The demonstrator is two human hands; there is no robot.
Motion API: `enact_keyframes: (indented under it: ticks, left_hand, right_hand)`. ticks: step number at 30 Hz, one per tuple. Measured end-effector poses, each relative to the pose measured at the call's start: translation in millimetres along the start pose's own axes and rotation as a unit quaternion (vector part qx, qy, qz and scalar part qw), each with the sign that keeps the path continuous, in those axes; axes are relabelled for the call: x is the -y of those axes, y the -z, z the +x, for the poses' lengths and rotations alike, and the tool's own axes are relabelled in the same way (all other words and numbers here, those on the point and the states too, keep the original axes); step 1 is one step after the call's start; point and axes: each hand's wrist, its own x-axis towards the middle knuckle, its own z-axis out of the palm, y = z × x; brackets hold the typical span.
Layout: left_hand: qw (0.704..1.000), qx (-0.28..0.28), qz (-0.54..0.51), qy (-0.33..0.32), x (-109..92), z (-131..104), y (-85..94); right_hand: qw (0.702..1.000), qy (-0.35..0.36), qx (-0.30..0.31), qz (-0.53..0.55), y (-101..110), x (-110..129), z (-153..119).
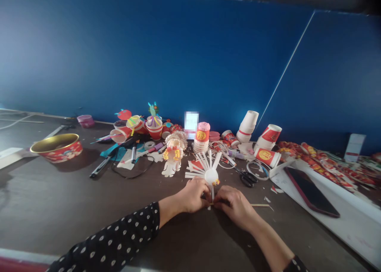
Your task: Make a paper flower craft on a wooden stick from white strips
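Observation:
A white paper cup cut into strips (pixel 211 176) lies splayed flat on the dark table, its round base in the middle and its strips fanning away from me. One strip points toward me, between my hands. My left hand (pixel 195 194) is closed, fingertips pinched at the near end of that strip. Closed as well, my right hand (pixel 235 204) pinches at the same spot from the other side. A thin wooden stick (pixel 259 205) lies crosswise at the fingertips and sticks out past my right hand. My fingers hide most of the stick's grip.
Black scissors (pixel 248 179) and a tape roll (pixel 257 170) lie to the right, near a phone (pixel 311 191) on a white tray (pixel 354 228). A red-and-gold bowl (pixel 59 155) stands left. Cups, paper crafts and a utility knife (pixel 100 165) crowd the back.

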Motion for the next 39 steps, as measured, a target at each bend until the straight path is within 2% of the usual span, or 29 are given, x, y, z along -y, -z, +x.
enact_keyframes:
  ticks: [4, 10, 21, 31, 39]
  left_hand:
    - [1.0, 0.001, 0.001, -0.005, -1, 0, 0.0]
    - [0.999, -0.015, 0.008, 0.029, -2, -2, -1.8]
    - [0.999, -0.029, 0.01, 0.026, -5, -3, -3.6]
    - [0.998, -0.056, -0.015, 0.022, 2, -4, -11.6]
    - [0.996, -0.073, 0.014, 0.043, 1, -5, -17.8]
  right_hand:
    - [1.0, -0.009, -0.002, -0.03, 0, 3, -1]
    - [0.997, -0.026, 0.009, -0.067, -3, 4, 0]
    - [0.994, -0.057, 0.012, -0.094, -2, 8, -2]
    - [0.993, -0.1, -0.003, -0.059, -3, 11, -1]
    - [0.989, -0.101, -0.03, -0.107, -5, 21, -9]
